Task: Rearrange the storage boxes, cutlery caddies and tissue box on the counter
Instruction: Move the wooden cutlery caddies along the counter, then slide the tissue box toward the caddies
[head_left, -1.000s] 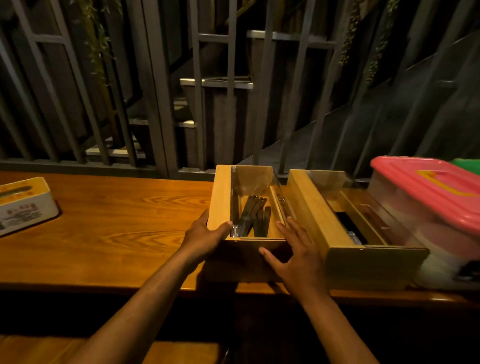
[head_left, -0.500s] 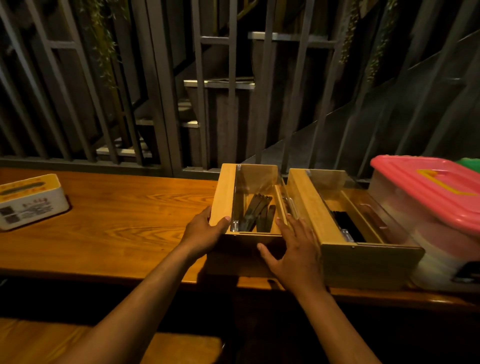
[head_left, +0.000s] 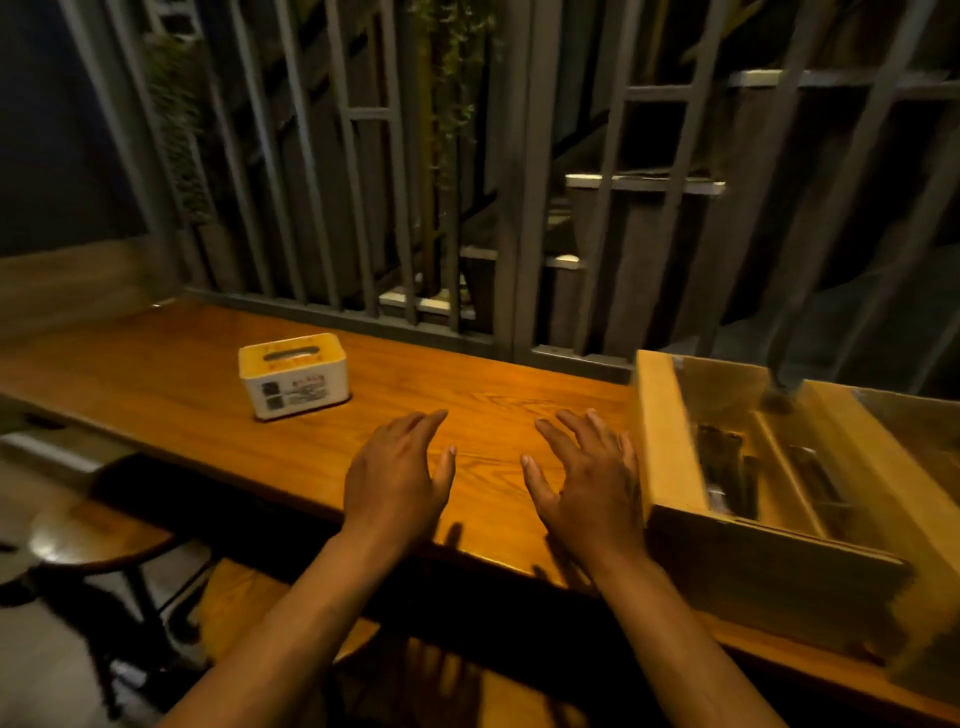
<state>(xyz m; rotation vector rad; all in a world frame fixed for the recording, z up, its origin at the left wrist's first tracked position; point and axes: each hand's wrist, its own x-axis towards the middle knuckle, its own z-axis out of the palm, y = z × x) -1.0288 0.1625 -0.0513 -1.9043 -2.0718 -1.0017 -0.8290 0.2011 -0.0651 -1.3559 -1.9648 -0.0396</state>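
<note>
A wooden cutlery caddy (head_left: 670, 447) with dark cutlery inside stands on the wooden counter (head_left: 182, 384) at the right, blurred by motion. A white tissue box (head_left: 293, 375) with a yellow top sits further left and back on the counter. My left hand (head_left: 397, 480) and my right hand (head_left: 589, 480) hover over the bare counter between the two, palms down, fingers spread, holding nothing. My right hand is just left of the caddy's side wall, and I cannot tell whether it touches it. The second caddy and the storage boxes are out of view.
A grey slatted metal railing (head_left: 395, 208) runs along the counter's back edge. A round wooden stool (head_left: 93, 535) stands below the counter's front edge at the left, and another wooden seat (head_left: 249, 603) is under my arms.
Both hands have let go of the cutlery caddy and moved left over the counter. The view has swung left, so the tissue box is now nearer the centre and the pink-lidded box is gone.
</note>
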